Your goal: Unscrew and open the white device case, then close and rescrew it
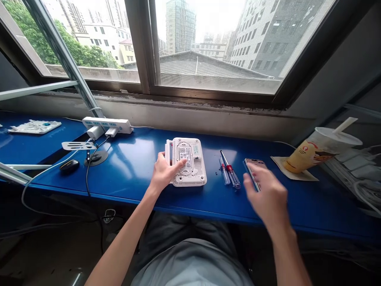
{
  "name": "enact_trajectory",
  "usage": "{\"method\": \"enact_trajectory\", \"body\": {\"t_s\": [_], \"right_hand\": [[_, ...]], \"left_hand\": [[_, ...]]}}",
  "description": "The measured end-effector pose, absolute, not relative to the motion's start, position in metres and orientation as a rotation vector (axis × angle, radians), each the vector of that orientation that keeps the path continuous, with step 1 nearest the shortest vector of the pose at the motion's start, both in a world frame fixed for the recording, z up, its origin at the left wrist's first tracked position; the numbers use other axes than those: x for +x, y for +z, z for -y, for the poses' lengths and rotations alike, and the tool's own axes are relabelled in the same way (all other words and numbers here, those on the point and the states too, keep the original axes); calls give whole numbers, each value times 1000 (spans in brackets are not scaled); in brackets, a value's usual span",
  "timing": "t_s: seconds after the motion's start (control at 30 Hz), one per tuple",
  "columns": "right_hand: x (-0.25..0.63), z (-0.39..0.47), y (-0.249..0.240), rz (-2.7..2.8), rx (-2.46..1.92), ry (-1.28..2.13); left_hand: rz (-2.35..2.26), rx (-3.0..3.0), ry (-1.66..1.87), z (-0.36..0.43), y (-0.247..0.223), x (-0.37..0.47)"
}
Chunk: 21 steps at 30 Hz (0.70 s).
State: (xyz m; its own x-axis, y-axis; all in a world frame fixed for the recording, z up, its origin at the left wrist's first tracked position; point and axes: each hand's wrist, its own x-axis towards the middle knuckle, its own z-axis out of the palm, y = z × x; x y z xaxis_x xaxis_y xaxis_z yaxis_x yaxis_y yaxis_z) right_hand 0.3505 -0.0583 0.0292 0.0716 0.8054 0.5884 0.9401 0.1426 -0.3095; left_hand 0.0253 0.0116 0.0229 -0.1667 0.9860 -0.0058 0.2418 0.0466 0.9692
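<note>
A white perforated device [196, 167] with a printed label lies on the blue table [133, 174]. My left hand [163, 171] grips its left side, thumb over the label. Over at the right, my right hand [266, 190] is blurred above a phone [253, 174], with fingers apart; whether it touches the phone is unclear. Between the device and the phone lie two screwdrivers with clear and red handles, a larger one [233, 178] and a smaller one [225, 174]. Tiny dark screws [216, 173] are beside them.
A drink cup [315, 153] with a straw stands on a napkin [306, 176] at the right. To the left are a power strip [125, 126] with plugs, a black mouse [69, 166], a metal stand [99, 159] and cables. The window is behind the table.
</note>
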Motion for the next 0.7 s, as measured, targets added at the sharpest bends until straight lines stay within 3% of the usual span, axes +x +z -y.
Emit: {"method": "enact_trajectory", "body": {"t_s": [0.13, 0.27, 0.7], "right_hand": [[408, 3, 71, 1527, -2167, -57], [441, -48, 69, 1530, -2381, 122], [468, -63, 38, 1510, -2266, 263]], "left_hand": [[-1558, 1289, 1182, -10, 26, 25], [-1556, 1284, 1150, -10, 29, 26], [-1596, 1276, 1151, -9, 31, 26]]}}
